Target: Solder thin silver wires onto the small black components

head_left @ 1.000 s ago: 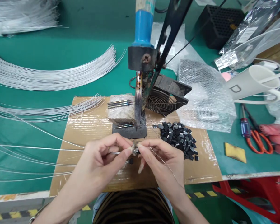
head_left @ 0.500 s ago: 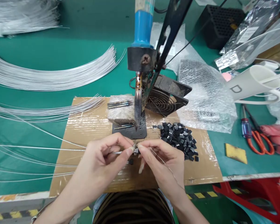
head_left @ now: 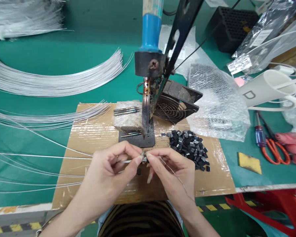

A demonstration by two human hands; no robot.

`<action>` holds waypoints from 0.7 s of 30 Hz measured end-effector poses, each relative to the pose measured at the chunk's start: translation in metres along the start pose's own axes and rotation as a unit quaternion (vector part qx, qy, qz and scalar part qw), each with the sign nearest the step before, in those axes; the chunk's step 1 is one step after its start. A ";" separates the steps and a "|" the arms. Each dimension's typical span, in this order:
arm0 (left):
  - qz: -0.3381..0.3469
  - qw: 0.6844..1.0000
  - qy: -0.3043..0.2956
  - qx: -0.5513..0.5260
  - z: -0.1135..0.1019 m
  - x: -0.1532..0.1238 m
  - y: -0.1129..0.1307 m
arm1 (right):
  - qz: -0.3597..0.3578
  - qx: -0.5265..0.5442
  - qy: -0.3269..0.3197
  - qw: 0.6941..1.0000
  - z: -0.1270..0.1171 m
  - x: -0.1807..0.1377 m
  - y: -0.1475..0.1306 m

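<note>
My left hand [head_left: 108, 172] pinches a thin silver wire [head_left: 51, 157] near its end, over the taped cardboard sheet [head_left: 88, 138]. My right hand [head_left: 171, 171] pinches a tiny dark component [head_left: 144, 160] right at the wire's tip, fingertips of both hands touching. A thin solder strand [head_left: 171, 169] runs across my right hand. Just beyond the fingertips the mounted soldering iron [head_left: 146, 108] with a blue handle points down onto a black metal base [head_left: 151, 138]. A pile of small black parts [head_left: 188, 146] lies right of the hands. One loose black part [head_left: 138, 171] lies under my left fingers.
Bundles of silver wires [head_left: 54, 77] spread across the green mat at left. A small black fan [head_left: 174, 103] and bubble wrap [head_left: 217, 102] sit behind the pile. A white tube [head_left: 266, 87], red-handled scissors [head_left: 273, 151], a screwdriver [head_left: 259, 133] and a yellow sponge [head_left: 249, 162] lie at right.
Hardly anything has moved; both hands have stayed pinched together in front of the iron, drifting a few pixels lower.
</note>
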State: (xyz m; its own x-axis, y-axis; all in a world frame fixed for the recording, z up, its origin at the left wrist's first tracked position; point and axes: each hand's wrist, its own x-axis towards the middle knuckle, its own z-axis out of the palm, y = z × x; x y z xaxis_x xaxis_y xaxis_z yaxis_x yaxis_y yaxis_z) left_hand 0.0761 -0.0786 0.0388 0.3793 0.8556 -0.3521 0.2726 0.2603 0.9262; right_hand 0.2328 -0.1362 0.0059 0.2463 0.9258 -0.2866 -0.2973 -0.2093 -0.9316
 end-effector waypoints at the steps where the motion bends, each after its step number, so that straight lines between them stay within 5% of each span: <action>1: -0.001 1.000 -0.001 0.001 0.000 0.000 0.000 | 0.000 -0.002 -0.001 1.000 0.000 0.000 0.000; 10: 0.014 1.000 0.018 0.011 0.004 0.001 0.000 | -0.119 -0.099 0.002 0.988 -0.005 -0.005 0.005; 21: 0.025 0.997 0.065 0.037 0.006 0.006 0.000 | -0.125 -0.165 0.024 0.978 -0.015 -0.009 0.003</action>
State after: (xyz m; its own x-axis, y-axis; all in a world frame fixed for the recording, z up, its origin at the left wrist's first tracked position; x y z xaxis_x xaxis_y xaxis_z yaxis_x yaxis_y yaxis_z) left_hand 0.0835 -0.0758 0.0360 0.2777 0.9186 -0.2813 0.3218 0.1870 0.9282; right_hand 0.2436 -0.1500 0.0019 0.3187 0.9469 -0.0429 0.0897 -0.0752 -0.9931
